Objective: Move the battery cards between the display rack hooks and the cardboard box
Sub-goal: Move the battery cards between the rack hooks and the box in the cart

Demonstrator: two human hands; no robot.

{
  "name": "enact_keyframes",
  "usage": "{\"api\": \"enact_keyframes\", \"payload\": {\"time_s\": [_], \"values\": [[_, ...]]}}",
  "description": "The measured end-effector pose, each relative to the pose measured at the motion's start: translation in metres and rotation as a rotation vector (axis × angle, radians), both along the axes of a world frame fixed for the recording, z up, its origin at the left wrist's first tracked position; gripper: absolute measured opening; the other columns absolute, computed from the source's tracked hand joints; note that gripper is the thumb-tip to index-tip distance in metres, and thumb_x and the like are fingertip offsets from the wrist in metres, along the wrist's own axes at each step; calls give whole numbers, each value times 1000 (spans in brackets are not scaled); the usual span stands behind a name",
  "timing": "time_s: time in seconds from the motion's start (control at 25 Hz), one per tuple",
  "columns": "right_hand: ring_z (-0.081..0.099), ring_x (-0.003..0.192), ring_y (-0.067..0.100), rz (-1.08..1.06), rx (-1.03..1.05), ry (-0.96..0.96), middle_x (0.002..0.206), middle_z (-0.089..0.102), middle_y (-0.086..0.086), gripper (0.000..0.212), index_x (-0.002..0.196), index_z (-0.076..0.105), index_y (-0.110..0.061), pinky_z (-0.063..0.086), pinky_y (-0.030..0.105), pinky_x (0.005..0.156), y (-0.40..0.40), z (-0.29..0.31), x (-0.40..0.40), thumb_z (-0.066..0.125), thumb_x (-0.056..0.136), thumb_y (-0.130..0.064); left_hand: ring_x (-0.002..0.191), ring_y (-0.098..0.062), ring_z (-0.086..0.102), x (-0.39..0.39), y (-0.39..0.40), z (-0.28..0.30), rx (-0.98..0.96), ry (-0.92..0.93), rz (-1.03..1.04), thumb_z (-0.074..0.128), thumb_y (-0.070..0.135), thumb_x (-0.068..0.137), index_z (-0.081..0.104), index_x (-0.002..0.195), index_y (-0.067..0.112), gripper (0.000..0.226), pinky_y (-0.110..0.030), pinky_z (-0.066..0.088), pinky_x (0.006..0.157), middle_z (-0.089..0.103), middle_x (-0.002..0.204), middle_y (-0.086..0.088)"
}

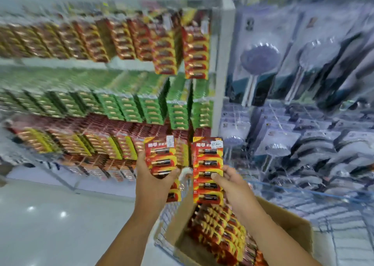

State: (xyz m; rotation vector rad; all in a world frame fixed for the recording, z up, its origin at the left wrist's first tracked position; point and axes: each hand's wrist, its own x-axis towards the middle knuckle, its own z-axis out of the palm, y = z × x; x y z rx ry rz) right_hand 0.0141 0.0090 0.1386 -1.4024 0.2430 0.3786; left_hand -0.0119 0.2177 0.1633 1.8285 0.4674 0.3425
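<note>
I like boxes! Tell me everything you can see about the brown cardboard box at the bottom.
The cardboard box is plain brown with its top open and its flaps standing up. It sits low at the bottom right, inside a wire basket. Rows of red and yellow battery cards stand packed inside it. Neither hand touches it.

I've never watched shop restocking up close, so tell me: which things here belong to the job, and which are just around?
Part of the job:
- left hand gripping a red battery card
- right hand pinching a longer battery card
- cardboard box with more cards inside
- display rack hung with battery cards

Just around:
- packaged shower heads on the neighbouring rack
- shiny floor
</note>
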Motion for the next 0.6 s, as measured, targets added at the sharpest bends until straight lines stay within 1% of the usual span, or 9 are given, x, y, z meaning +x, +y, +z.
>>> {"api": "enact_keyframes", "payload": {"time_s": [0.12, 0.2, 0.24, 0.28, 0.32, 0.36, 0.48, 0.56, 0.6], "values": [[76, 99, 27, 31, 15, -107, 108, 79, 8, 15, 115, 66, -10, 60, 49, 91, 67, 41, 7, 64, 100, -7, 111, -8, 58, -9, 66, 36, 48, -91, 60, 91, 24, 77, 30, 155, 30, 99, -31, 48, 96, 57, 126, 14], [76, 92, 23, 51, 11, -178, 102, 80, 7, 14, 112, 66, -7, 62, 39, 80, 129, 66, 4, 64, 99, -4, 116, -14, 60, -21, 128, 58, 82, -166, 104, 92, 27, 76, 33, 152, 32, 97, -37, 51, 98, 59, 129, 10], [76, 90, 21, 53, 12, -212, 100, 80, 6, 15, 113, 66, -5, 62, 36, 77, 161, 78, 1, 64, 99, -3, 119, -16, 60, -27, 160, 67, 100, -195, 121, 92, 29, 75, 33, 151, 32, 96, -37, 52, 98, 59, 131, 8], [75, 92, 22, 57, 13, -244, 101, 80, 6, 16, 115, 67, -5, 62, 37, 79, 194, 89, -3, 63, 99, -4, 121, -17, 59, -31, 191, 75, 115, -217, 135, 92, 30, 75, 34, 151, 32, 95, -34, 52, 96, 58, 132, 8], [76, 96, 23, 71, 17, -273, 105, 80, 6, 17, 117, 67, -7, 61, 42, 84, 227, 100, -8, 64, 100, -7, 123, -16, 58, -37, 224, 86, 122, -236, 144, 92, 31, 75, 33, 150, 33, 96, -30, 51, 94, 57, 134, 9], [76, 100, 23, 87, 21, -296, 107, 80, 4, 18, 118, 69, -12, 60, 46, 88, 260, 110, -13, 64, 101, -11, 126, -15, 55, -42, 256, 94, 130, -250, 149, 92, 34, 76, 31, 152, 35, 97, -29, 50, 96, 54, 138, 10], [76, 99, 18, 106, 33, -338, 105, 80, -3, 16, 115, 70, -21, 60, 46, 89, 361, 139, -24, 65, 101, -18, 134, -12, 45, -58, 349, 122, 175, -290, 180, 90, 43, 76, 23, 155, 38, 104, -38, 47, 108, 42, 151, 11], [76, 99, 19, 121, 42, -347, 105, 80, -4, 13, 112, 69, -24, 60, 46, 91, 417, 158, -25, 66, 100, -19, 135, -11, 43, -63, 400, 139, 170, -296, 204, 89, 41, 77, 21, 156, 38, 104, -40, 46, 111, 39, 152, 13], [74, 100, 17, 120, 48, -356, 107, 78, -5, 12, 109, 68, -28, 59, 44, 91, 446, 166, -24, 67, 100, -20, 133, -11, 44, -65, 425, 146, 164, -301, 220, 89, 41, 77, 20, 156, 39, 104, -41, 47, 111, 40, 151, 13]]}}
